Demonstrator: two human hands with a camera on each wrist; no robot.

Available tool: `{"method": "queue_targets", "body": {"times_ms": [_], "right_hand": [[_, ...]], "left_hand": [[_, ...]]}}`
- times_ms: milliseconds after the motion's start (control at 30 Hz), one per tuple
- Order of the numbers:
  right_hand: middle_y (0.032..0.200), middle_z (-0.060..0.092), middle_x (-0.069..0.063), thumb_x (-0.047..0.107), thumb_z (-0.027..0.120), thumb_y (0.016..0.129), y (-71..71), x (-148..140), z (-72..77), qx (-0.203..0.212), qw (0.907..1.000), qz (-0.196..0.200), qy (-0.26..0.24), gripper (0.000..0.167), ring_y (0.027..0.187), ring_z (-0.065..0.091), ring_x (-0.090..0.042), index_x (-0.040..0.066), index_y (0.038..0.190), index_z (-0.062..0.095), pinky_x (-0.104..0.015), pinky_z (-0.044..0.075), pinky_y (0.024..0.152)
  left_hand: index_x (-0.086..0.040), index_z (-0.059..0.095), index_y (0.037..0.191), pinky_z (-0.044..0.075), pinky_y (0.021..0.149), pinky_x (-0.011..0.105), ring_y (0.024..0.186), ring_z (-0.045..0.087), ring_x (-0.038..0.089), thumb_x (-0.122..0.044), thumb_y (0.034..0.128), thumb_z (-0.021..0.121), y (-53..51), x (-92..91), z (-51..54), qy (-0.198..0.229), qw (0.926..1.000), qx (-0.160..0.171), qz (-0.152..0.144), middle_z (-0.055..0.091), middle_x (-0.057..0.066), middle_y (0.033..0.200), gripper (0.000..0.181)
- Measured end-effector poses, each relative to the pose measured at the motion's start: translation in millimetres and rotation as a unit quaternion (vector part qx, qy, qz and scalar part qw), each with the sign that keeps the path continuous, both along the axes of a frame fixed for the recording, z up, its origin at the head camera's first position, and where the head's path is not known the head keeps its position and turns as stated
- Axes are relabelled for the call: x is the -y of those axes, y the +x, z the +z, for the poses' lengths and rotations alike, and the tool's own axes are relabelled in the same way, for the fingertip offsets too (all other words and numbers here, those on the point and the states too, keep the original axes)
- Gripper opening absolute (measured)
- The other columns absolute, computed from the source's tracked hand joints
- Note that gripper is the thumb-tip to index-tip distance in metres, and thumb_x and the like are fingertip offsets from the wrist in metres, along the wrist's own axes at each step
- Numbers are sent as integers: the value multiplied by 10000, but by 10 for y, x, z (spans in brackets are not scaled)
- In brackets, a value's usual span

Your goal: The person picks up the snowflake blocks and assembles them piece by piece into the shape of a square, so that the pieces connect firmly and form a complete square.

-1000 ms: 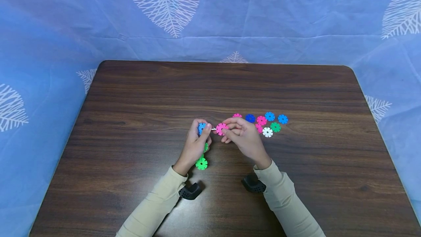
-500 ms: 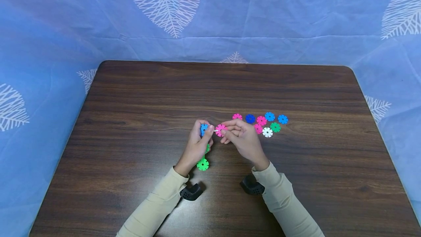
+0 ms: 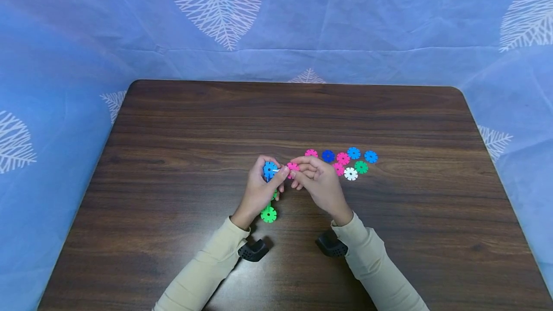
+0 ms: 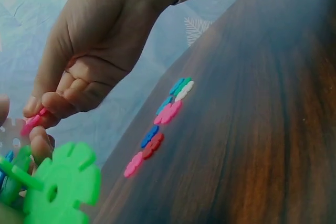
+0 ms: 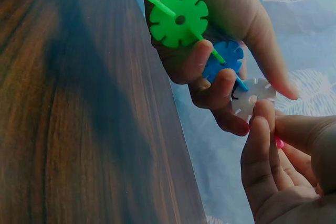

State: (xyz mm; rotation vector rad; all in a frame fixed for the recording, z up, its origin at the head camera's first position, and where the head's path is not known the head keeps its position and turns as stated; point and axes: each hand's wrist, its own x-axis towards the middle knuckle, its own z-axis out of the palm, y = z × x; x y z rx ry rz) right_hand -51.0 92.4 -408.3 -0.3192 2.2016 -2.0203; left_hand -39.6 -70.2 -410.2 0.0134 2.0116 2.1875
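The left hand (image 3: 255, 191) grips a joined chain of notched discs: a blue disc (image 3: 270, 169) at its top, a green disc (image 3: 269, 214) hanging below the palm. In the right wrist view a green disc (image 5: 170, 30), a blue disc (image 5: 214, 66) and a white disc (image 5: 247, 103) interlock at angles. The right hand (image 3: 321, 186) pinches a pink disc (image 3: 292, 167) between thumb and fingers, close against the left thumb. Whether the pink disc is slotted into the white one cannot be told.
On the brown table (image 3: 194, 124), right of the hands, lie loose discs: a dark blue disc (image 3: 328, 156), a white disc (image 3: 351, 173), a green disc (image 3: 361, 167), light blue ones (image 3: 371, 156) and several pink ones (image 3: 343, 158). A blue cloth (image 3: 345, 23) hangs behind.
The left hand has shifted slightly to the right with its chain, narrowing the space to the right hand. More of the blue disc shows, and the left thumb now overlaps the pink disc's edge.
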Motion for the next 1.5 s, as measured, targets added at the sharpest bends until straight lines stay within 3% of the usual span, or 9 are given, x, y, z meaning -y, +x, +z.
{"method": "queue_targets", "body": {"times_ms": [167,300,533,633,833,1033,1100,1200,1500], "right_hand": [[898,661,-242,45,608,911,-4,-23,-3,-9,9998,65,213,246,640,648,-84,-68,1129,598,-263,572,593],[925,663,-249,100,580,940,-19,-94,-7,51,9990,81,426,271,668,654,-92,-61,1157,589,-271,576,621],[861,658,-266,82,568,943,-33,-387,-77,-232,9940,-339,1010,229,630,640,-81,-98,1079,607,-237,559,575],[790,679,-204,73,619,909,-3,-541,-148,-553,9791,-639,1852,171,572,620,-102,-59,1014,647,-211,533,528],[684,680,-82,76,735,813,38,-862,-295,-981,9213,-1334,3518,162,516,586,-87,-10,939,679,-162,449,482],[676,657,-168,116,761,795,-17,-1110,-340,-721,8819,-2451,3963,211,553,592,-203,-59,878,677,-274,442,581],[688,653,-197,132,756,801,-40,-1156,-346,-578,8756,-2661,3990,240,569,590,-256,-77,879,667,-348,438,629],[708,651,-232,140,755,805,-65,-1193,-359,-492,8747,-2749,3961,274,606,598,-329,-99,882,647,-442,438,705],[748,654,-275,214,750,817,-139,-1194,-321,-36,8722,-2552,4174,378,691,629,-401,-135,889,624,-548,391,876]], "left_hand": [[12,495,989,496,420,269,516,575,187,-145,906,639,-34,21,-196,254,9995,48,202,610,124,670,228],[2,512,958,503,428,246,540,594,139,-103,887,653,-42,45,-203,561,9977,180,343,640,195,772,190],[-38,492,919,494,415,251,501,555,122,-109,894,643,-59,94,-205,530,9968,369,473,588,31,600,168],[-55,490,914,486,407,256,483,534,129,-113,898,632,-63,103,-201,421,9971,414,485,565,17,562,155],[-58,476,891,469,391,263,464,523,131,-90,900,621,-67,102,-207,381,9975,420,416,562,20,552,149],[-70,459,860,460,380,278,433,500,111,-101,905,626,-60,94,-222,351,9975,476,394,549,18,541,176],[-69,460,863,461,378,283,426,495,113,-107,906,627,-61,92,-225,329,9975,483,386,547,18,541,176],[-72,462,871,463,378,279,416,492,114,-112,906,628,-57,99,-232,304,9977,476,367,548,14,538,175],[-73,461,868,458,375,265,414,494,110,-100,905,615,-38,102,-255,312,9977,419,423,539,11,528,161]]}}
